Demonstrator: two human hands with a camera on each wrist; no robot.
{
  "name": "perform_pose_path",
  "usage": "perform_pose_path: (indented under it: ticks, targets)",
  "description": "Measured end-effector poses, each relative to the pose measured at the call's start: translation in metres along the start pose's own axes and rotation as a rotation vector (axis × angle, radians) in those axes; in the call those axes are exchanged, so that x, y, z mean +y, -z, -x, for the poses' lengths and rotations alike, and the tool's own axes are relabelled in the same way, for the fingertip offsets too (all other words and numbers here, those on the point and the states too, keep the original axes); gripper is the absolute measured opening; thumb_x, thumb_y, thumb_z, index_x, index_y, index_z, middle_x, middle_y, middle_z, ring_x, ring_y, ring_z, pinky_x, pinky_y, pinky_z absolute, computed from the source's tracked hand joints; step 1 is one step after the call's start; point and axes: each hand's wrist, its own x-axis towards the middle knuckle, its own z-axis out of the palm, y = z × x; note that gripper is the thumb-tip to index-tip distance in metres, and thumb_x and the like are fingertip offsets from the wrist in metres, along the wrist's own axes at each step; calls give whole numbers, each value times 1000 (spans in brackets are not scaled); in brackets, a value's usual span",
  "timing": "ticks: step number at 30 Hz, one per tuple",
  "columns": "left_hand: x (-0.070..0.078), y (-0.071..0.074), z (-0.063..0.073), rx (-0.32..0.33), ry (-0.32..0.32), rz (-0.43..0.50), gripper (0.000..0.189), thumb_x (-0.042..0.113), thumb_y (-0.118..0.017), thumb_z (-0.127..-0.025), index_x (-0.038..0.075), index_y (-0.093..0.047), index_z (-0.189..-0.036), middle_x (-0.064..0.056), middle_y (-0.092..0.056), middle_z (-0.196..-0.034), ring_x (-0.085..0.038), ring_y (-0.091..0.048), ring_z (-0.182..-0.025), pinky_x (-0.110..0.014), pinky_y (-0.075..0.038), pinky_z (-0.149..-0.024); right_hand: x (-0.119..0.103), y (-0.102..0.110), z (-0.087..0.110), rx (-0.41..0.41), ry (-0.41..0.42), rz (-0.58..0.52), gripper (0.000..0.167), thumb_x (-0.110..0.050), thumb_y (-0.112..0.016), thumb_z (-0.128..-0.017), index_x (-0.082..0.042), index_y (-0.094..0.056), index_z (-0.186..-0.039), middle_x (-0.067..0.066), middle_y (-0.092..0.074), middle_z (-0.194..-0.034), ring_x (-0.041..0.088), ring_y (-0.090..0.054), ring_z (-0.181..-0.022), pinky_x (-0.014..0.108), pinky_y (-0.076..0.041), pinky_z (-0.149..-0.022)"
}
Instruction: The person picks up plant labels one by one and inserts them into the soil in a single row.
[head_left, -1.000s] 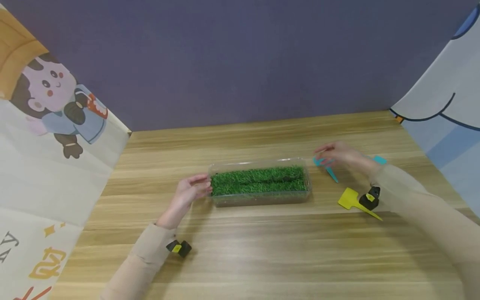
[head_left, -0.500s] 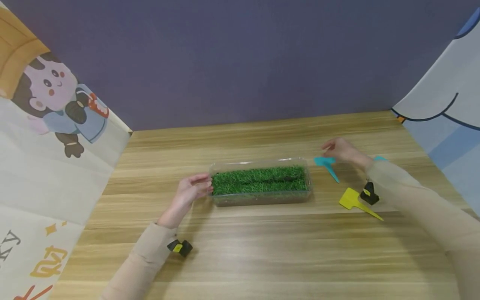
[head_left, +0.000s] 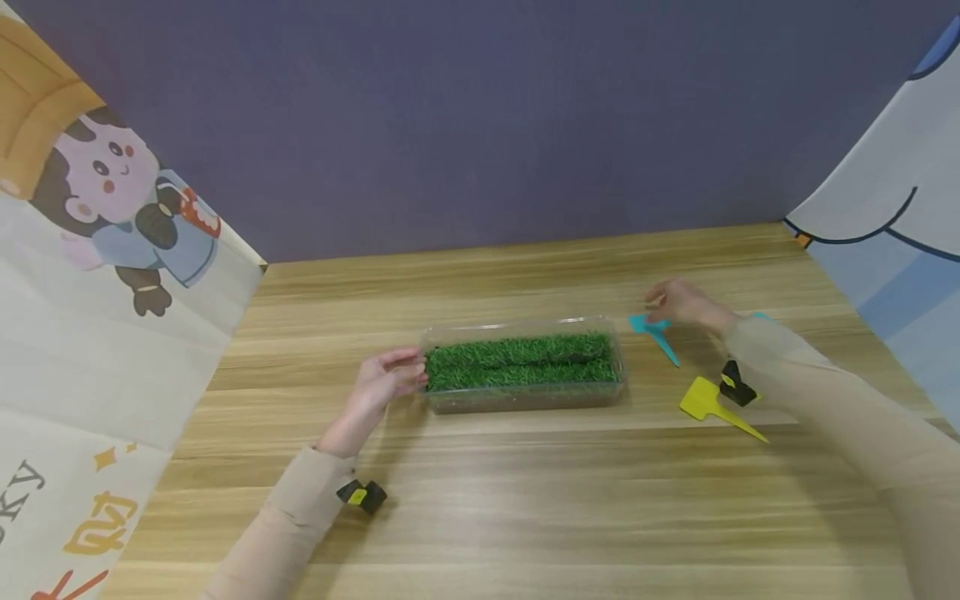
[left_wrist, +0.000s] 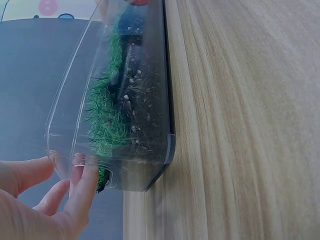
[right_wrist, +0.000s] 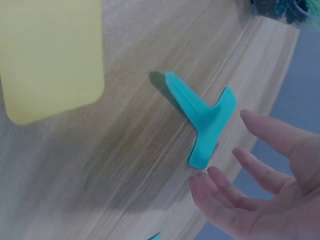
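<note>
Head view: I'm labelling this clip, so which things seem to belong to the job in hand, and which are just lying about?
Probably in the job:
clear plastic box with green grass-like strips, left hand at its end
turquoise T-shaped plant label, right hand beside it

Apparently lying about:
yellow plant label, untouched
another turquoise piece, mostly hidden by the right sleeve

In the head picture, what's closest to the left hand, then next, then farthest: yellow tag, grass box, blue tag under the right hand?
1. Grass box, beside the left hand.
2. Blue tag, right of the box.
3. Yellow tag, farther right.
</note>
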Motion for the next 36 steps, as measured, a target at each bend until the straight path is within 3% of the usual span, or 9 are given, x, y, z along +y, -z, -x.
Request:
perform_pose_path:
  ticks: [8,22,31,36]
  targets:
    - [-1,0,0,-4,-9,-14,42,-1,-54,-83,-5,-44,-123,-22,-51,-117,-16,-60,-84,-29,-50,-84,2,-5,-7,-23,3,41,51,-8,-62,-79,21,-41,-115,36,-44,-118,48,-42,-105,53,-42,-87]
    - [-3,-2,-1,-5,-17,-18,42,-1,-55,-83,-4,-44,-123,-22,-51,-117,-20,-61,-87,-29,-51,-83,2,-6,-15,-52,-21,203,48,-8,-66,-77,19,-46,-111,33,-49,-111,46,-47,-100,51,-44,-84]
    - [-4,-2,-1,1,-14,-23,41,-1,-55,-82,-4,-45,-122,-21,-52,-116,-18,-61,-85,-28,-51,-81,-1,-1,-17,-61,-19,275,26,-9,-69,-72,12,-61,-86,24,-61,-88,33,-56,-78,44,-50,-70]
    - [-4,-3,-2,13,-9,-7,41,-2,-55,-82,-5,-45,-122,-22,-52,-115,-14,-61,-80,-26,-52,-79,-5,3,-15,-67,-18,290,21,-2,-66,-73,13,-59,-86,23,-60,-86,30,-55,-76,41,-50,-67]
